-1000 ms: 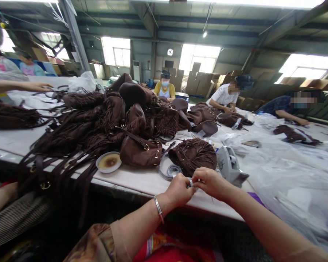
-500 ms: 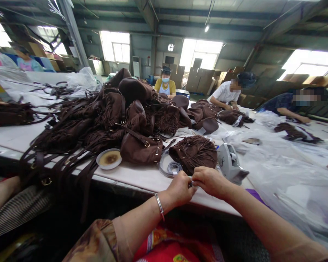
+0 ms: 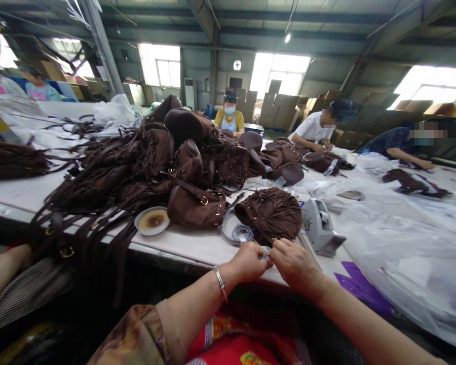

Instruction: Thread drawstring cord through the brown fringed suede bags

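Close together at the table's front edge, both my hands have their fingers pinched. My left hand [image 3: 250,262], with a silver bangle at the wrist, grips a small shiny translucent piece [image 3: 265,252]; its kind is too small to make out. Against it, the fingertips of my right hand [image 3: 297,266] are closed, and whatever they pinch is mostly hidden. Just beyond lies a brown fringed bag [image 3: 269,215]. Left of that bag rests a coil of clear strips [image 3: 242,234], and a grey tape dispenser [image 3: 321,228] stands to its right.
A large pile of brown bags [image 3: 152,152] covers the table's left and middle, straps hanging over the front edge. A round dish [image 3: 152,221] holds something yellowish. Clear plastic sheets [image 3: 406,253] and a purple piece [image 3: 361,288] lie right. Several co-workers sit around; one arm [image 3: 7,268] reaches in left.
My right hand has lowered slightly and turned, showing more of the translucent piece in my left. More of the purple piece shows. At far left, a co-worker's hand has left the brown bag.
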The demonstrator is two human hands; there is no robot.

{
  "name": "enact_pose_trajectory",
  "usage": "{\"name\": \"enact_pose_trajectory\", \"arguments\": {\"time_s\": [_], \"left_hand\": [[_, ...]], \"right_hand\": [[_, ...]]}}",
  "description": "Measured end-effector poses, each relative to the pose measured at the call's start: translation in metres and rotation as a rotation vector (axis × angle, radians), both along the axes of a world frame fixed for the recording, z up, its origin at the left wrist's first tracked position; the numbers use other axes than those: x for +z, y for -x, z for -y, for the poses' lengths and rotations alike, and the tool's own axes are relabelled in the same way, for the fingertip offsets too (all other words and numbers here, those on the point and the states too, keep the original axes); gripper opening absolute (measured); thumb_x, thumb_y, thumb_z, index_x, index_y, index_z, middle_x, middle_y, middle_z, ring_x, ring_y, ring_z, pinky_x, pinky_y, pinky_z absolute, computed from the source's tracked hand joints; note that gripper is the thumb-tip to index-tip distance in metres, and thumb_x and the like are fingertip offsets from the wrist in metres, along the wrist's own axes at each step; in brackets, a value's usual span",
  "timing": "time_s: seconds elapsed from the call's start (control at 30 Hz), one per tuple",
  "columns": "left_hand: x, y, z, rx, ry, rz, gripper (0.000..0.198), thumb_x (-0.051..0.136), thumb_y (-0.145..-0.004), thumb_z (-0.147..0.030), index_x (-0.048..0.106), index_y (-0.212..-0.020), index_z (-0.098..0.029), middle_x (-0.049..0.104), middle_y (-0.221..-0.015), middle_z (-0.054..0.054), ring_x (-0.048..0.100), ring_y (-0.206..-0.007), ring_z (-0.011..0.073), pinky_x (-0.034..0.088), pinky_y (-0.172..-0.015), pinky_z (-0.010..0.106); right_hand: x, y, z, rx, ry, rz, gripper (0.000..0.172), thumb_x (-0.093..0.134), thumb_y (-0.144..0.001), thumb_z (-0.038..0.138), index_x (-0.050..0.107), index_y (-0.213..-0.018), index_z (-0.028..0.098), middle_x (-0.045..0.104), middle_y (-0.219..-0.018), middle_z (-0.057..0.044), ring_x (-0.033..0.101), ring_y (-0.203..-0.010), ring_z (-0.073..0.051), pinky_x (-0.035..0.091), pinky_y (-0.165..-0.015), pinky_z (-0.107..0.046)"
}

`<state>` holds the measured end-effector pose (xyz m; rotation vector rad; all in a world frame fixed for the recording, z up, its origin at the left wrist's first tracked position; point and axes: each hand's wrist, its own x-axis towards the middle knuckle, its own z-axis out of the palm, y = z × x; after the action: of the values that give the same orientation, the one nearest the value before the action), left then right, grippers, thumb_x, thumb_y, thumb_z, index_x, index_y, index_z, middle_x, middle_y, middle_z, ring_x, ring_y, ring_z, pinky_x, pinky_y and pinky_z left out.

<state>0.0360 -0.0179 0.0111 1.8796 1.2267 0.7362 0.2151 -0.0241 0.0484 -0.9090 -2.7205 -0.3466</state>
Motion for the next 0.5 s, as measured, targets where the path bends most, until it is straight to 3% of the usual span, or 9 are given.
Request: {"name": "enact_pose_trajectory", "arguments": {"time_s": [0.17,0.3,0.5], "left_hand": [[0.007,0.002,0.001,-0.015,0.308,0.173,0.031,0.062,-0.074,-0.039,0.052,-0.056,-0.017,0.044,-0.047,-0.005,0.042,-0.047,0.0093,0.027,-0.046,0.023],[0.008,0.003,-0.001,-0.048,0.484,0.391,0.035,0.067,-0.070,-0.049,0.057,-0.063,-0.015,0.049,-0.056,-0.003,0.044,-0.050,0.0085,0.035,-0.049,0.022],[0.002,0.004,-0.001,-0.044,0.405,0.303,0.048,0.061,-0.077,-0.062,0.055,-0.066,-0.016,0.047,-0.055,-0.004,0.041,-0.051,0.0086,0.031,-0.049,0.023]], "right_hand": [[-0.004,-0.013,0.007,0.064,0.047,-0.108,0.024,0.044,-0.099,0.016,0.067,-0.107,0.015,0.063,-0.088,-0.009,0.054,-0.082,-0.021,0.046,-0.075,-0.034],[-0.015,-0.014,0.014,0.041,-0.021,-0.229,0.028,0.043,-0.098,0.013,0.065,-0.116,0.014,0.066,-0.090,-0.010,0.057,-0.080,-0.022,0.050,-0.076,-0.036],[-0.041,-0.015,0.023,-0.001,-0.008,-0.502,0.034,0.047,-0.096,0.011,0.062,-0.126,0.019,0.070,-0.101,-0.011,0.064,-0.092,-0.023,0.056,-0.083,-0.038]]}}
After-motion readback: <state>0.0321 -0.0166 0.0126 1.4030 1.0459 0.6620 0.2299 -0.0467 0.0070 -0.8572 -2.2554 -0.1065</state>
